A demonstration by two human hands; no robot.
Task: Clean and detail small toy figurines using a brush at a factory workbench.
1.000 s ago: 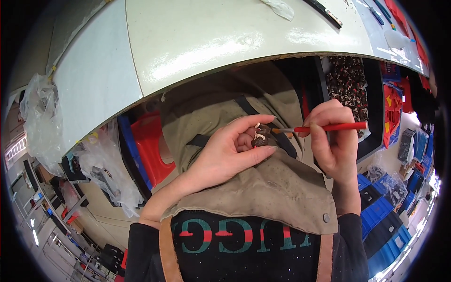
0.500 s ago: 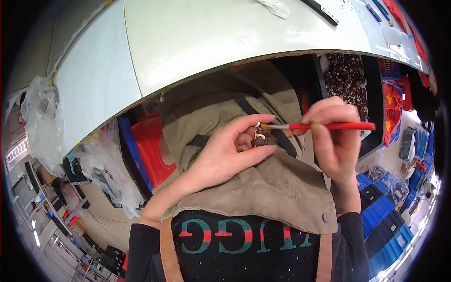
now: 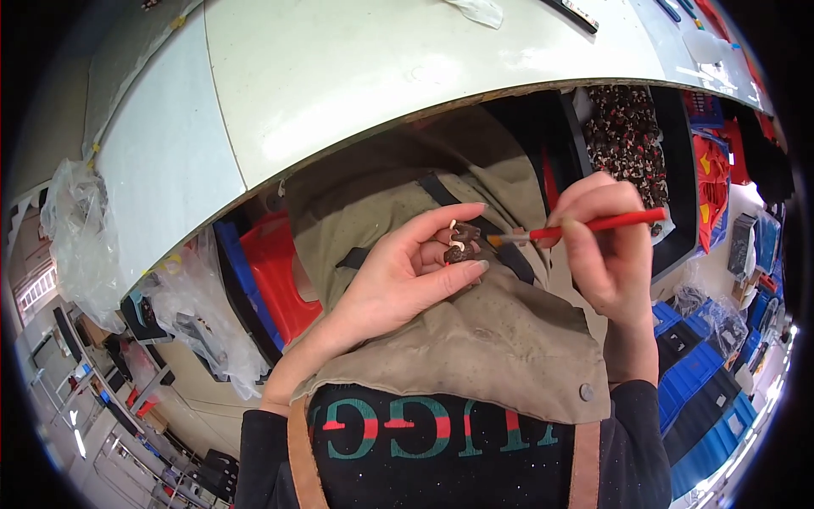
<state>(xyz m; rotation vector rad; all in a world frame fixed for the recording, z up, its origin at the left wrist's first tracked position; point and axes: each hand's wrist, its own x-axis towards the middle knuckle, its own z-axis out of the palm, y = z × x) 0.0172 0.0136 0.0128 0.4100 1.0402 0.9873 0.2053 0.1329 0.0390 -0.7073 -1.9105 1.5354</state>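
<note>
My left hand (image 3: 403, 267) holds a small dark brown figurine (image 3: 460, 246) with cream and red details, pinched between thumb and fingers above my lap. Its exact shape is too small to make out. In my right hand (image 3: 606, 242) is a thin paintbrush (image 3: 606, 223) with a red handle, a silver ferrule and yellowish bristles. The brush points left, and its tip sits just right of the figurine, slightly apart from it. A khaki apron (image 3: 500, 331) covers my lap beneath both hands.
A pale worktable (image 3: 365, 68) spans the far side. Beyond my right hand, a black bin (image 3: 674, 161) holds many small dark pieces (image 3: 623, 140). A red stool (image 3: 280, 271) and clear plastic bags (image 3: 203, 314) are at left, blue crates (image 3: 704, 365) at right.
The brush tip has drawn back to the right, off the figurine, and its handle end has risen. My left hand has shifted slightly left and turned the figurine a little.
</note>
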